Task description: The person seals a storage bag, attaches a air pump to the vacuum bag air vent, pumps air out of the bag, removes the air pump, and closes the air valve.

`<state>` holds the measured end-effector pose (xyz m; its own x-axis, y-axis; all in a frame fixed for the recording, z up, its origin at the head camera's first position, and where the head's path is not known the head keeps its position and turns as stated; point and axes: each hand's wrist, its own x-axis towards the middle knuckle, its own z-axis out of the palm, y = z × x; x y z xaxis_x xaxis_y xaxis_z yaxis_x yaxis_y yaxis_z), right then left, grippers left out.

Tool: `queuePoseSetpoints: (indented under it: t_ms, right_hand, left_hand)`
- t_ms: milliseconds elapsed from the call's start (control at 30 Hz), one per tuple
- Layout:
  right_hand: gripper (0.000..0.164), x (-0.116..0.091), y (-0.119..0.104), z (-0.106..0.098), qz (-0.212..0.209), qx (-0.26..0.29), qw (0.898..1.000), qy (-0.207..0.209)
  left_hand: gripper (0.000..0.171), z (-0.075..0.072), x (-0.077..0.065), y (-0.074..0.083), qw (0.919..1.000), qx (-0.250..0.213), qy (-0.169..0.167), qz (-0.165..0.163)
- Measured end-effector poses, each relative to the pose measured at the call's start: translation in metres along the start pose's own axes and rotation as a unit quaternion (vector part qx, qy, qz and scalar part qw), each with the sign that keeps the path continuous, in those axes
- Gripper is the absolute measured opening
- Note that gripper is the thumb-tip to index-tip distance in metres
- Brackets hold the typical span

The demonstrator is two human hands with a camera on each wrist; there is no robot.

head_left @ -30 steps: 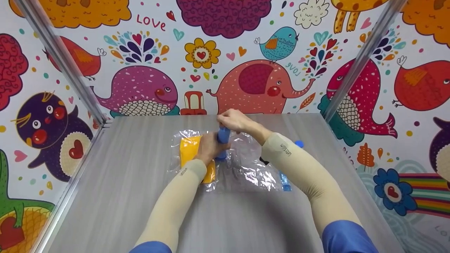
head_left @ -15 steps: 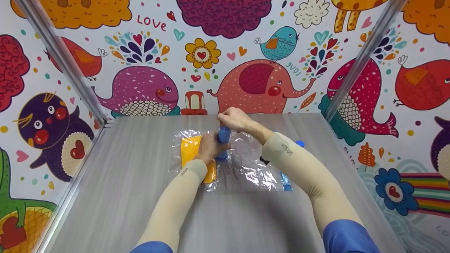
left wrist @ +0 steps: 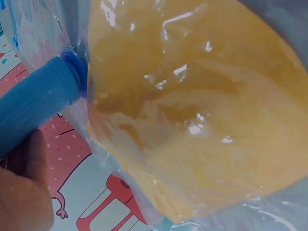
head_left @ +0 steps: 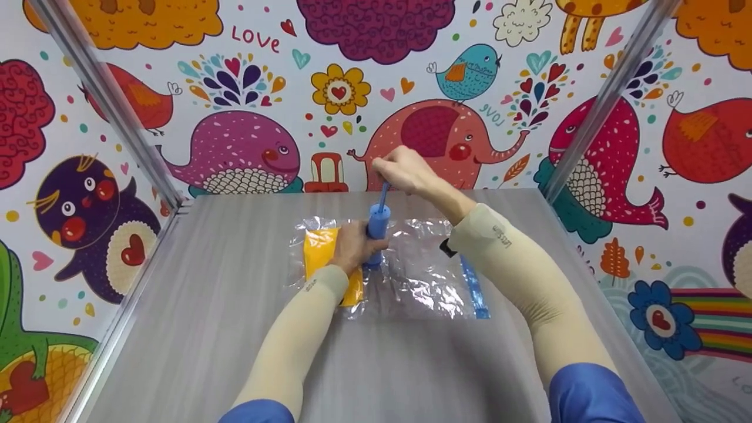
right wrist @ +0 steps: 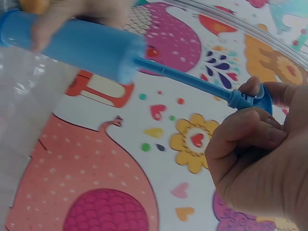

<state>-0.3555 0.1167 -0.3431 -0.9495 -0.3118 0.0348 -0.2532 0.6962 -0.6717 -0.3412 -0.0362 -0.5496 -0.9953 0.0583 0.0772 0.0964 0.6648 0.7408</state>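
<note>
Behind everything stood a wall [head_left: 258, 76] printed with cartoon animals, hearts and flowers. The far edge of the grey tabletop [head_left: 223, 329] met it. A clear bag [head_left: 420, 264] lay toward that edge, roughly midway between the tabletop's left and right edges. Inside, yellow cloth [head_left: 319, 252] filled the part nearer the left edge. Over the bag's middle stood a blue pump [head_left: 379, 223], nearly upright, the left hand's [head_left: 351, 244] grip wrapped round its barrel. The right hand [head_left: 405, 171] was raised above. A blue strip [head_left: 477, 294] edged the bag on the side nearer the tabletop's right edge. A thin rod [head_left: 383, 197] ran bare from barrel to handle [right wrist: 262, 99], round which the right hand's grip was curled. At the pump's foot sat a darker blue valve [left wrist: 78, 71].
</note>
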Motion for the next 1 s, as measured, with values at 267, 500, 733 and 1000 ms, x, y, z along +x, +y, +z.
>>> queuePoseSetpoints:
  t_ms: [267,500,733,1000]
  right_hand:
    - [0.044,-0.007,-0.012,-0.023,-0.035,0.020,0.999,0.024]
    - [0.045,-0.021,-0.029,-0.044,-0.049,0.016,0.998,0.044]
    - [0.046,-0.022,-0.032,-0.048,-0.049,0.036,0.996,0.071]
    - [0.047,-0.016,-0.031,-0.049,-0.038,0.043,0.996,0.066]
  left_hand:
    - [0.041,0.003,-0.002,-0.001,0.9987,-0.041,-0.002,-0.029]
    - [0.040,0.006,-0.005,0.005,0.9970,-0.072,-0.002,-0.027]
    - [0.043,-0.006,-0.015,0.018,0.9963,-0.061,-0.008,-0.060]
    - [0.040,-0.001,-0.007,0.009,0.9949,-0.074,-0.016,-0.067]
